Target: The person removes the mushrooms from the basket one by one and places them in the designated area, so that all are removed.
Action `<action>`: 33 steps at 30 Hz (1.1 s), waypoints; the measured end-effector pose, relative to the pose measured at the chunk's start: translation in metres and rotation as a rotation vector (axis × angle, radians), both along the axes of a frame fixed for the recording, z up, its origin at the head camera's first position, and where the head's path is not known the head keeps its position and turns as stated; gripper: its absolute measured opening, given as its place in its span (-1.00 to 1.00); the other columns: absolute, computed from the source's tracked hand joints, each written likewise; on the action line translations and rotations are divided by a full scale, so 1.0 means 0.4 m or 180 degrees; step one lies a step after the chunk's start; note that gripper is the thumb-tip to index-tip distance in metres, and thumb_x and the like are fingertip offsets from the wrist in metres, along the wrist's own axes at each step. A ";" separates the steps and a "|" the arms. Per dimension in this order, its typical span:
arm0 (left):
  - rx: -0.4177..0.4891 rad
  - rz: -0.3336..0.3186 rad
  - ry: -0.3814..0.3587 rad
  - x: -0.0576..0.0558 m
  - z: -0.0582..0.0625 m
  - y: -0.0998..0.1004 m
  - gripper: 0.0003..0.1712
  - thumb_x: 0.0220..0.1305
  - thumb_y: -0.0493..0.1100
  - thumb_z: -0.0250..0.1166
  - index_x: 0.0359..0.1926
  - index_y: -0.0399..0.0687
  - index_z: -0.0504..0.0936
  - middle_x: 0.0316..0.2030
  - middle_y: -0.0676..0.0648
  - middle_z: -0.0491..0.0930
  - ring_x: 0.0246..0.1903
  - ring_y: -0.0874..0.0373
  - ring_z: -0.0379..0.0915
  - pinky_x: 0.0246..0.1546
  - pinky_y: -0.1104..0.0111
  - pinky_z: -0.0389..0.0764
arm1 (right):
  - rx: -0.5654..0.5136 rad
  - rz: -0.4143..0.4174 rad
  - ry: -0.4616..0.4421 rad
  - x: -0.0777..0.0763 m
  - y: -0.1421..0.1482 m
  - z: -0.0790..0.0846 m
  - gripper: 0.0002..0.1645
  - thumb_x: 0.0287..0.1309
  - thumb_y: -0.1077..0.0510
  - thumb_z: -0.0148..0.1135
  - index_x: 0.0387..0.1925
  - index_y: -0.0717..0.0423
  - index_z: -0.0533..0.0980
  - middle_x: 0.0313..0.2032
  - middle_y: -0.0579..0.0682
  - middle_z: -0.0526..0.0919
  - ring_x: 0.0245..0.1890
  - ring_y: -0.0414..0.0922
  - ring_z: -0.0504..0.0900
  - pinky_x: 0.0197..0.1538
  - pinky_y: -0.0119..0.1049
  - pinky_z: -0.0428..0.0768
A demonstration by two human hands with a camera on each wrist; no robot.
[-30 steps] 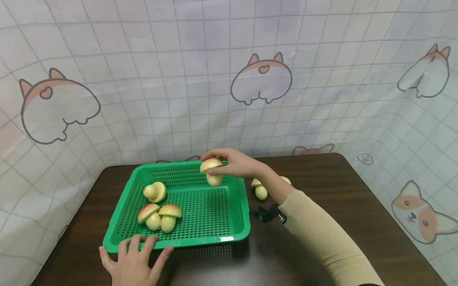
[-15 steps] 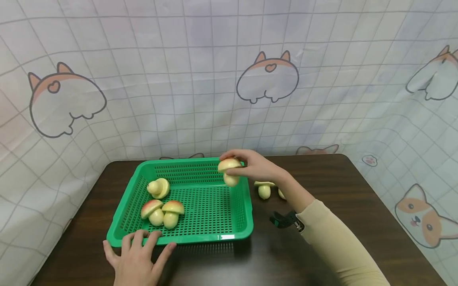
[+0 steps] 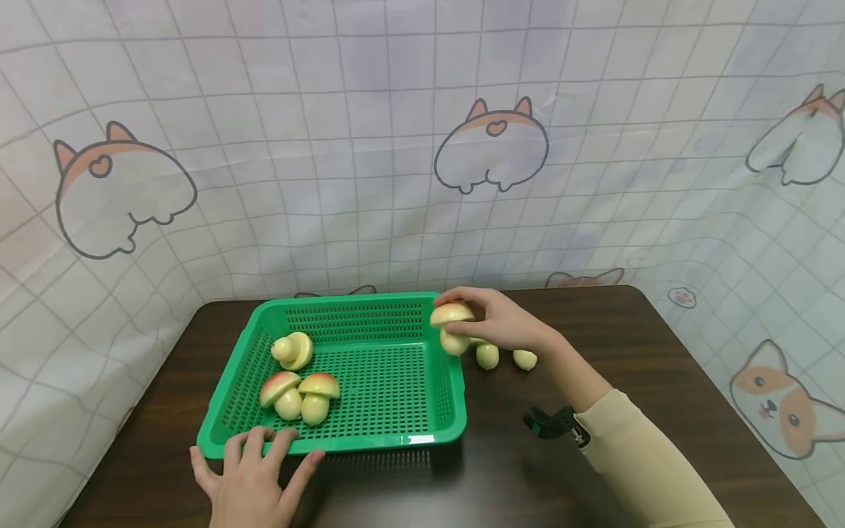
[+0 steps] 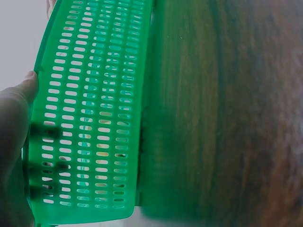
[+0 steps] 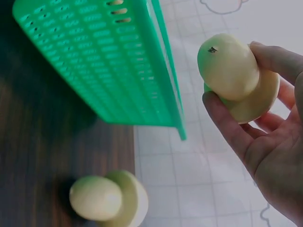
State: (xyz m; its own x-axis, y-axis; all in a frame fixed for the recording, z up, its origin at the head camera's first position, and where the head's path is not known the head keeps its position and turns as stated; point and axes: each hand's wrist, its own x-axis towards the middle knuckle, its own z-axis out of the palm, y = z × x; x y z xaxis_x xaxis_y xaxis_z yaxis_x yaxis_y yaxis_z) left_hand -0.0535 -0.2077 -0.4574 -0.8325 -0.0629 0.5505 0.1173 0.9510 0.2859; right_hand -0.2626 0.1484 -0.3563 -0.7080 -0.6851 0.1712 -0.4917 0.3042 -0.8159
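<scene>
Shifting toward three o'clock, my right hand (image 3: 495, 317) is pinching a toy mushroom (image 3: 448, 316), ideally clearing the basket (image 3: 370, 442) my left hand (image 3: 249, 482) is gripping.

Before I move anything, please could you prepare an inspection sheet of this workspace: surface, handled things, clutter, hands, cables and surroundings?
Surface: dark wood-grain table.
Handled things: green perforated basket holding three mushrooms, one lying stem toward the left; two mushrooms on the table to its right, partly hidden in the head view.
Clutter: nothing seen.
Left hand: fingers over the basket's near rim.
Right hand: grips a sixth mushroom near the basket's right rim; black strap at the wrist.
Cables: nothing seen.
Surroundings: white gridded cloth with corgi drawings.
</scene>
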 end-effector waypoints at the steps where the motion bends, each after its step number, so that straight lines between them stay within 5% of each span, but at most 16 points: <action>1: -0.0003 -0.0007 0.0002 0.000 0.000 0.000 -0.44 0.29 0.38 0.31 -0.13 0.00 0.73 -0.14 -0.21 0.59 -0.01 -0.31 0.37 0.17 -0.61 -0.33 | -0.0004 -0.0023 0.0005 0.001 0.008 -0.002 -0.54 0.37 0.01 0.38 0.25 -0.12 0.55 0.04 -0.08 0.65 -0.07 -0.05 0.63 -0.04 -0.07 0.62; 16: 0.0028 0.0027 0.0166 0.003 -0.012 -0.002 -0.43 0.27 0.42 0.29 -0.16 0.05 0.71 -0.18 -0.19 0.59 -0.02 -0.28 0.39 0.20 -0.58 -0.34 | -0.0024 -0.0313 -0.0062 0.020 0.098 -0.040 -0.56 0.36 0.04 0.38 0.22 -0.14 0.56 0.04 -0.09 0.66 -0.09 -0.06 0.65 -0.05 -0.10 0.65; 33: 0.0033 0.0011 0.0225 -0.005 -0.011 0.005 -0.43 0.26 0.44 0.29 -0.17 0.06 0.72 -0.19 -0.18 0.60 -0.04 -0.28 0.40 0.20 -0.59 -0.35 | -0.0162 -0.0336 -0.0289 0.030 0.176 -0.055 -0.55 0.35 0.11 0.39 0.23 -0.08 0.55 0.09 0.00 0.65 0.00 0.07 0.63 -0.07 -0.15 0.68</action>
